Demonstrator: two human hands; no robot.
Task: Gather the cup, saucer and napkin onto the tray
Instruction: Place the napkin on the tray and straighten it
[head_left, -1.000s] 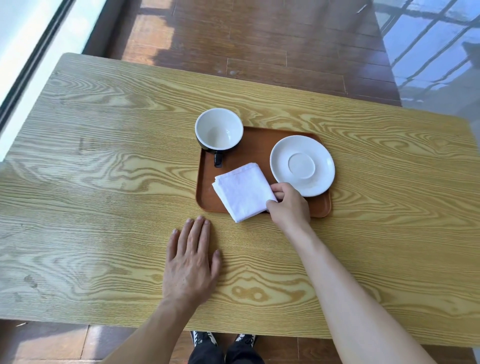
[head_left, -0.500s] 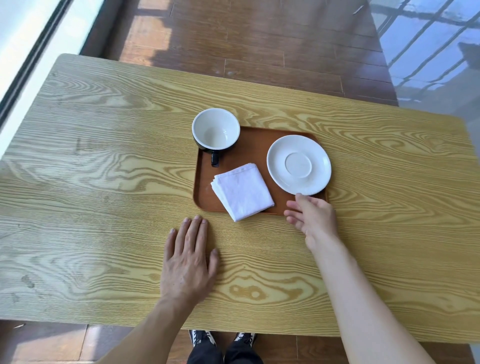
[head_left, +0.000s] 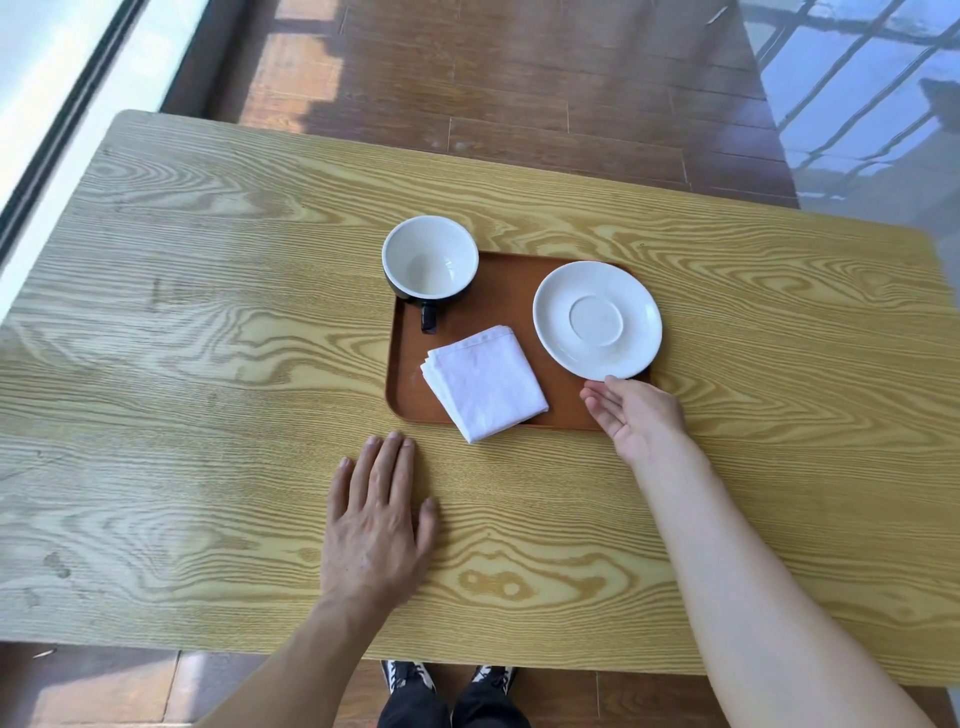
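Wide yellow wood-grain table (head_left: 208, 322) fills the view, and on it sits the brown rectangular tray (head_left: 519, 301). Round white saucer (head_left: 597, 319) at the tray's right end, overhanging the rim. Folded white napkin (head_left: 485, 383) lies in the near middle, one corner poking over the front edge. Black cup with white inside (head_left: 430, 258) stands far left, handle toward us. Left hand (head_left: 376, 525) flat, fingers spread on the table. Right hand (head_left: 636, 413) open, palm up, fingertips at the saucer's near rim, gripping nothing.

Cup (head_left: 430, 260), napkin (head_left: 485, 382), saucer (head_left: 597, 319) (all on tray (head_left: 519, 291))
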